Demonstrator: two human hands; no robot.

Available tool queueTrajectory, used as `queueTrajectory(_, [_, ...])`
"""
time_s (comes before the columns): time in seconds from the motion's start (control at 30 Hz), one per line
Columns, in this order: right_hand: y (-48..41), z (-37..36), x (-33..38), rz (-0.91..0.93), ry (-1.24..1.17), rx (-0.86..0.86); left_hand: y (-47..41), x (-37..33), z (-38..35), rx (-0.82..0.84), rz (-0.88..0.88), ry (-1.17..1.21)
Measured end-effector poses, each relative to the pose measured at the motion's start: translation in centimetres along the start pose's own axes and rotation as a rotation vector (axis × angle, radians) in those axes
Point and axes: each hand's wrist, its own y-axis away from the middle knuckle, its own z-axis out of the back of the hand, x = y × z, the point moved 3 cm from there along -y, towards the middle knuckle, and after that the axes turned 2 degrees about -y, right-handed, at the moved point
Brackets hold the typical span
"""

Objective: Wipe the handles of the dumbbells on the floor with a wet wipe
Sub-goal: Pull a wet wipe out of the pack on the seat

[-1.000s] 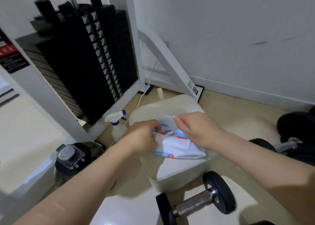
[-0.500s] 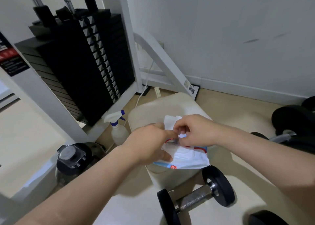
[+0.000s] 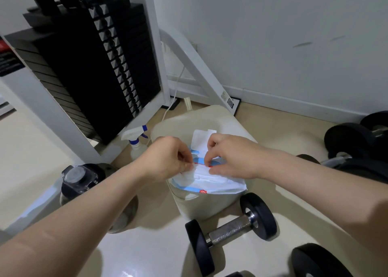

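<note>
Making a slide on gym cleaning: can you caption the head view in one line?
Left hand and right hand pinch at a wipe pack on a stool, a dumbbell beside it.

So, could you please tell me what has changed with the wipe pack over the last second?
The flap of the wet wipe pack has been peeled up and back. The right hand came down from its far edge to pinch at the opening; the left hand keeps gripping the pack's left side. The stool and dumbbell are unmoved.

Left hand [image 3: 168, 161] and right hand [image 3: 228, 157] pinch the wet-wipe pack [image 3: 212, 180] on a stool [image 3: 210, 117].
</note>
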Motion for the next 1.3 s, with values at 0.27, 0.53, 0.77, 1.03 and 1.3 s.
queueTrajectory(0.27, [-0.7,-1.1,1.7,0.133,0.390,-0.041,0.0,0.0,0.2,-0.012,0.077,0.194])
queueTrajectory(0.53, [-1.6,-1.1,2.5,0.170,0.536,0.036,0.3,-0.6,0.0,-0.027,0.013,0.097])
queueTrajectory(0.77, [-2.1,-0.9,1.0,0.067,0.215,0.057,0.2,-0.7,-0.7,-0.076,-0.033,0.031])
queueTrajectory(1.03, [-2.0,1.1,0.2,-0.177,-0.478,-0.057,-0.9,-1.2,-2.3,-0.189,0.009,0.080])
queueTrajectory(1.3, [-1.0,1.8,-1.9,-0.160,-0.243,0.083,-1.1,-0.7,-1.1,-0.154,0.317,0.834])
